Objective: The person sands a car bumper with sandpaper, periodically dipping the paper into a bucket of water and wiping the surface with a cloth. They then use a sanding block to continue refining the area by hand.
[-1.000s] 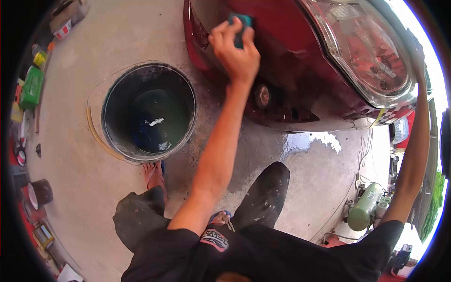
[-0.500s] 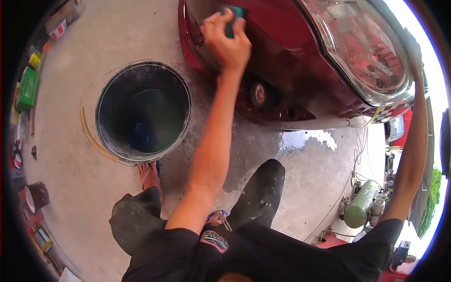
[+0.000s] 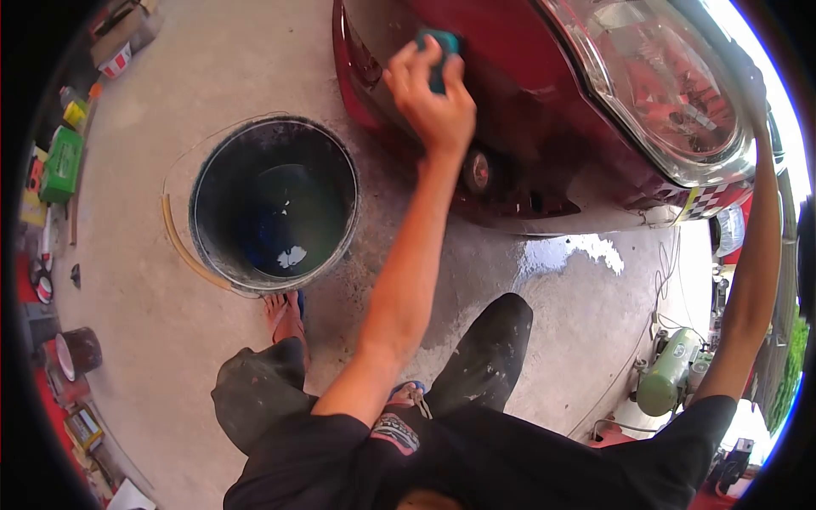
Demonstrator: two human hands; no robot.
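The dark red car bumper (image 3: pixel 510 93) fills the upper middle, with a large headlight (image 3: pixel 663 85) at its right. My left hand (image 3: pixel 431 93) grips a teal block (image 3: pixel 444 59) against the bumper's painted surface, above the small round fog lamp (image 3: pixel 478 172). At the far right my right arm reaches up beside the headlight; my right hand (image 3: pixel 750 85) rests near the car's edge, its fingers too dim and blurred to make out. A black bucket (image 3: pixel 204 204) of dark liquid stands left of my left arm.
Wet concrete (image 3: pixel 565 255) lies below the bumper. A green compressor tank (image 3: pixel 669 374) and loose hoses are at the lower right. Along the left edge are a green box (image 3: pixel 62 165), a small dark pot (image 3: pixel 81 351) and other items. My feet are near the bucket.
The view has shifted, so the bucket and car appear farther right. My left hand, still holding the teal block, appears slightly lower and farther right.
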